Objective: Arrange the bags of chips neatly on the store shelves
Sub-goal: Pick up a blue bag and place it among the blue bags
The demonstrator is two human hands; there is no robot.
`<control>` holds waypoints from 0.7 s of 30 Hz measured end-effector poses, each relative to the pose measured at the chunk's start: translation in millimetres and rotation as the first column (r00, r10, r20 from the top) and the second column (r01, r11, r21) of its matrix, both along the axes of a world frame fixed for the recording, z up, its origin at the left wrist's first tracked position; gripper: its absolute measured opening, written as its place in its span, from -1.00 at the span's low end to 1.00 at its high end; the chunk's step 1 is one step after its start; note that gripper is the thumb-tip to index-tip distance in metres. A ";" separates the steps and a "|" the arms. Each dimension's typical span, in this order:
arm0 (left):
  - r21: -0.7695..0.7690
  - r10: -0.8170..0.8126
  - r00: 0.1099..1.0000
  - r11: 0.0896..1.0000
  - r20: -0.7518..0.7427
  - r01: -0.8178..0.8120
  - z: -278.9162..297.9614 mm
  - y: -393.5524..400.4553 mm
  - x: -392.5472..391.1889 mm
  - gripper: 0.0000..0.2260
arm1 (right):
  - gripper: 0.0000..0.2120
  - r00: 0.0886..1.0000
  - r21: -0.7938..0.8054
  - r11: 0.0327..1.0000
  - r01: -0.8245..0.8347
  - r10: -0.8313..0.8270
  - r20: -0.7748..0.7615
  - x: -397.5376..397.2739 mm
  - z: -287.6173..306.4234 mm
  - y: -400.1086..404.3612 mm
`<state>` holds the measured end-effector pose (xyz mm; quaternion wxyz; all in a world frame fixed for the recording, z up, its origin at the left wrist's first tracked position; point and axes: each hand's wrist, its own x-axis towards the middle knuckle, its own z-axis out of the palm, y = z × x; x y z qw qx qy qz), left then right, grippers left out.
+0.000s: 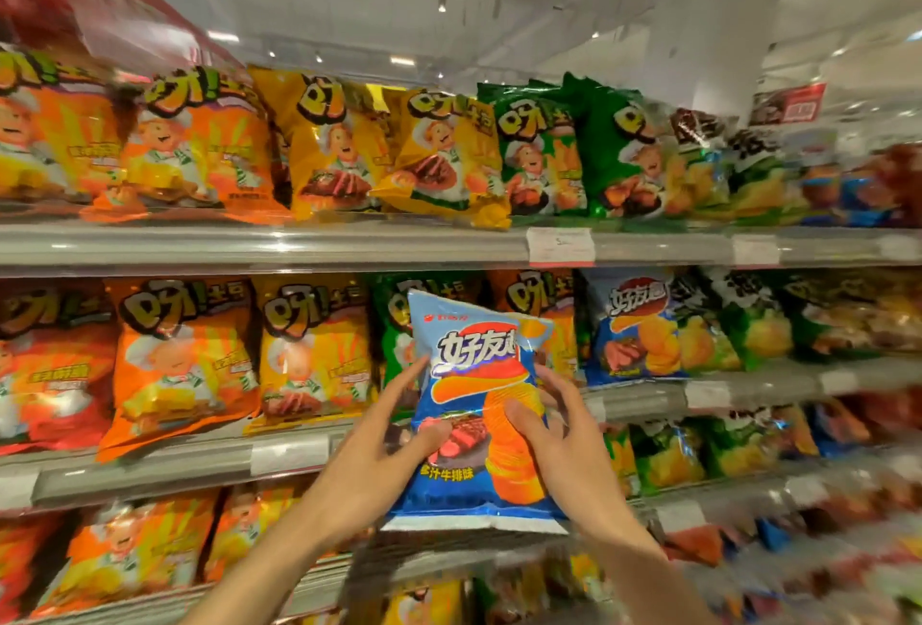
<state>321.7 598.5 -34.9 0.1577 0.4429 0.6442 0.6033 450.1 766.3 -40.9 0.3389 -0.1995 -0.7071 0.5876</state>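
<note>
A blue bag of chips [474,375] with an orange swirl and a steak picture is held upright in front of the middle shelf. My left hand [379,455] grips its left edge, thumb on the front. My right hand [559,445] grips its right side, thumb pressed on the picture of the chips. Behind the bag stand a green bag [394,325] and an orange bag [539,305] on the same shelf. A matching blue bag [633,325] stands just to the right.
The top shelf [349,245] carries rows of orange, yellow [339,145] and green bags [539,150]. Orange and yellow bags [184,360] fill the middle shelf's left. Lower shelves hold more bags. White price tags [561,247] hang on the shelf rails.
</note>
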 end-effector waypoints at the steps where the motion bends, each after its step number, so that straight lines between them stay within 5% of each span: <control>1: -0.008 -0.009 1.000 1.000 -0.009 0.009 -2.3 16.6 11.0 -0.46 | -0.38 1.000 -0.013 1.000 0.017 -0.017 0.003 14.4 -0.4 13.9; 9: -0.066 -0.150 0.989 0.986 0.015 0.151 -19.9 185.1 124.3 -0.47 | -0.60 0.979 -0.097 0.974 0.205 -0.204 0.028 151.5 -15.6 160.7; 21: -0.125 -0.366 0.931 0.923 0.013 0.365 -24.7 382.3 207.5 -0.50 | -0.48 0.899 -0.090 0.895 0.437 -0.429 0.093 262.2 -38.3 322.8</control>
